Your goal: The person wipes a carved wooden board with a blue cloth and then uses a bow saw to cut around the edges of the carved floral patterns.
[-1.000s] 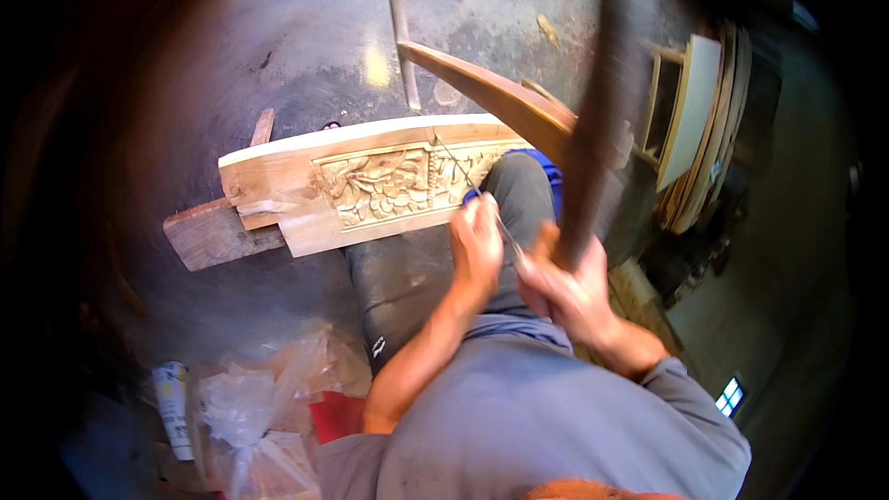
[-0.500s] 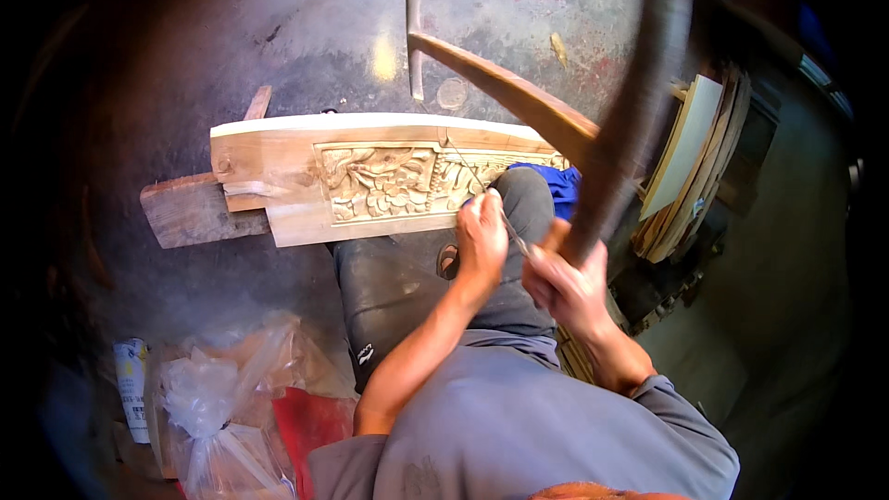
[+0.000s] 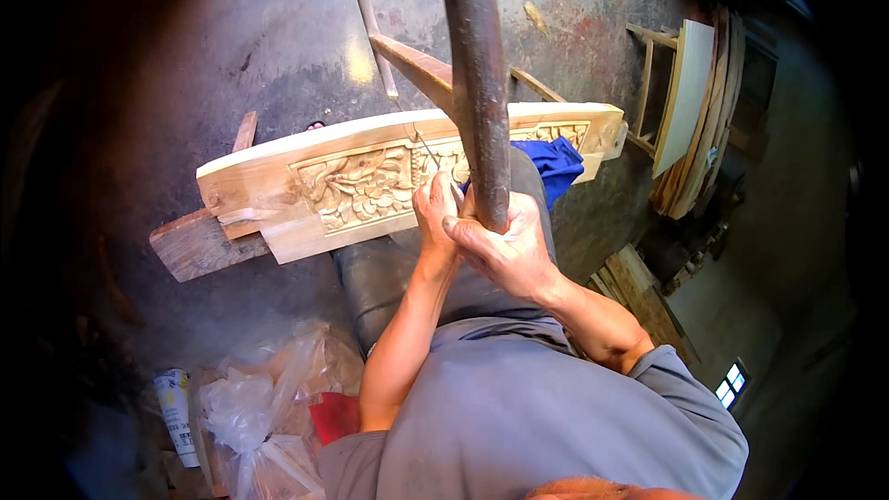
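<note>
A wooden frame saw (image 3: 479, 83) with a dark curved near arm rises in front of me. Its crossbar (image 3: 412, 65) runs to a slim far arm (image 3: 374, 32). From that arm a thin blade (image 3: 427, 148) crosses a carved wooden board (image 3: 361, 213) toward my hands. My right hand (image 3: 514, 245) is wrapped round the near arm's lower end. Close against it, my left hand (image 3: 440, 213) is closed on the blade's near end, its fingertips partly hidden. The board, with flowers and leaves in relief, lies tilted across my legs.
A rough plank (image 3: 204, 250) juts out under the board's left end. Blue cloth (image 3: 553, 167) lies beside my knee. At right lean several curved boards (image 3: 690, 97); lower left are a knotted plastic bag (image 3: 241, 412) and a white container (image 3: 176, 412).
The saw's near arm has swung left and stands more upright. My right hand has moved left, up against my left hand. The view has shifted, showing the board's right end.
</note>
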Tool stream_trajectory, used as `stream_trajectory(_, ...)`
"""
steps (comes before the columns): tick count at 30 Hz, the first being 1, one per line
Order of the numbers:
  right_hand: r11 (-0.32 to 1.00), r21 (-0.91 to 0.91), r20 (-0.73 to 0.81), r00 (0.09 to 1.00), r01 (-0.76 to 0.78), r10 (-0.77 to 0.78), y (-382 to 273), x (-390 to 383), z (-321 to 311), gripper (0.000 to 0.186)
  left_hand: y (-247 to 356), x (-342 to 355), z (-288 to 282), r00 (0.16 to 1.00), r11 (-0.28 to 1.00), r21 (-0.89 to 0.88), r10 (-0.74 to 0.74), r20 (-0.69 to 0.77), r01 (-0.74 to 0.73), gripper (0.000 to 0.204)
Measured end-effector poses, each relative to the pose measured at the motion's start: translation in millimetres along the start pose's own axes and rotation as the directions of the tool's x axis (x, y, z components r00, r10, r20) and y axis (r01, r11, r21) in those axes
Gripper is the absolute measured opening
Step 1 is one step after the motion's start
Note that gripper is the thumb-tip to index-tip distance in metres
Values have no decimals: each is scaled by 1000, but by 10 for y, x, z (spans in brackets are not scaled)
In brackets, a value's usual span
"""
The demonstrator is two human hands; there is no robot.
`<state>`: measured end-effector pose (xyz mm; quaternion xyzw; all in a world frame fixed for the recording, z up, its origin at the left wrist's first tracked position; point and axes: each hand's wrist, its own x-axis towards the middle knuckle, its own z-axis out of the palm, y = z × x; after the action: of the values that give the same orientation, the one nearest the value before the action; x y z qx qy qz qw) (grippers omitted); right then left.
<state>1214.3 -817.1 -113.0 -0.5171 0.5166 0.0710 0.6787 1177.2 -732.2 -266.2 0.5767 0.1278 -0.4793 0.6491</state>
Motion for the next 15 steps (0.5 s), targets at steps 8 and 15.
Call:
stream_trajectory(8, 968, 247, -97, 993, -45, 71, -358, -728, -155, 26, 617, -474, 44, 991, 887, 461, -35, 129, -29, 40)
stream_trajectory(15, 984, 174, -72, 997, 37, -25, -310, -288, -115, 23, 305, -190, -112, 957, 897, 404, 67, 283, -182, 35)
